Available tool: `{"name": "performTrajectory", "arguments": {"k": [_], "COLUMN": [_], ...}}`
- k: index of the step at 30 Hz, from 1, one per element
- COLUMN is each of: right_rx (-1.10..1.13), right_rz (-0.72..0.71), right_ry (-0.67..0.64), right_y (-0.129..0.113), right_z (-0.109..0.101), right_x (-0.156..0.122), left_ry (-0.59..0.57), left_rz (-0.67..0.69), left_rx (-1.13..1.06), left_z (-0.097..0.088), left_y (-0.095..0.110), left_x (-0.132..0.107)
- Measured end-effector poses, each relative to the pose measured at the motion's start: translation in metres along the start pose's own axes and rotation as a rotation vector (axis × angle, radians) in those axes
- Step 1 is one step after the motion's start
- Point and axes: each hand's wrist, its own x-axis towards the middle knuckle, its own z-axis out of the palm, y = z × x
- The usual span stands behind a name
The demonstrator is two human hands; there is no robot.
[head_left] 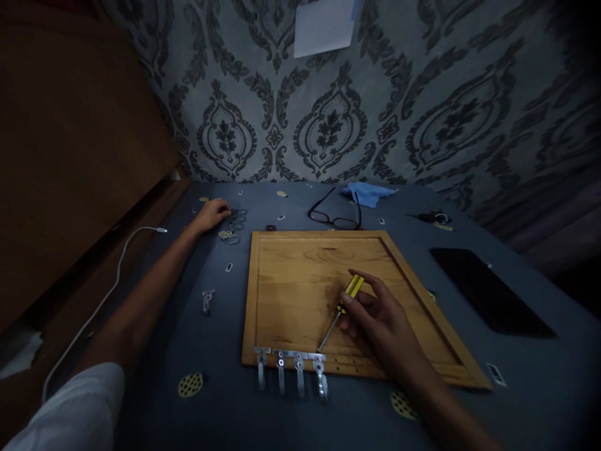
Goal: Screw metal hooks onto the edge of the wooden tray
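Note:
My right hand (375,316) grips a screwdriver (354,288) with a yellow and black handle. Its shaft slants down to the left, with the tip at the rightmost metal hook (321,376) on the near edge of a framed wooden board (310,282). Several such hooks sit in a row along that edge, their curved ends hanging past it. A screw head shows in one hook (282,363). At the far left, my left hand (212,216) has its fingers bent together beside a small cluster of metal hooks (238,219); what is between the fingertips is hidden.
A single loose hook (208,302) lies left of the board. Eyeglasses (345,222) and a blue cloth (370,193) lie behind it. A dark flat slab (488,291) and keys (439,218) are at the right. A white cable (119,269) runs along the left beside wooden furniture (79,138).

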Motion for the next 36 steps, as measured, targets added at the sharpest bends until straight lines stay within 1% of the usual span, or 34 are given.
{"name": "performTrajectory", "arguments": {"k": [8, 14, 18, 21, 29, 32, 36], "right_rx": [0.003, -0.022, -0.046, -0.053, -0.039, -0.034, -0.012], "right_rz": [-0.022, -0.033, -0.017, -0.014, -0.037, -0.033, -0.052], "right_ry": [0.001, -0.005, 0.003, 0.002, 0.007, 0.001, -0.006], "right_y": [0.002, 0.003, 0.000, -0.001, 0.000, 0.000, 0.004], "right_z": [-0.001, -0.001, -0.001, -0.001, 0.000, -0.001, -0.002], "right_x": [0.000, 0.000, -0.001, -0.001, -0.002, -0.002, 0.000], "left_ry": [0.028, 0.077, 0.040, 0.022, 0.045, 0.078, 0.106], "left_rz": [0.017, 0.015, 0.029, 0.027, -0.009, -0.018, -0.009], "left_rx": [-0.015, -0.026, -0.029, -0.034, -0.074, -0.092, -0.124], "left_z": [0.001, -0.001, 0.001, 0.002, 0.000, -0.003, -0.006], "left_y": [0.006, 0.012, 0.018, 0.021, 0.022, 0.024, 0.032], "left_x": [-0.003, -0.018, -0.029, -0.033, -0.038, -0.048, -0.072]}}
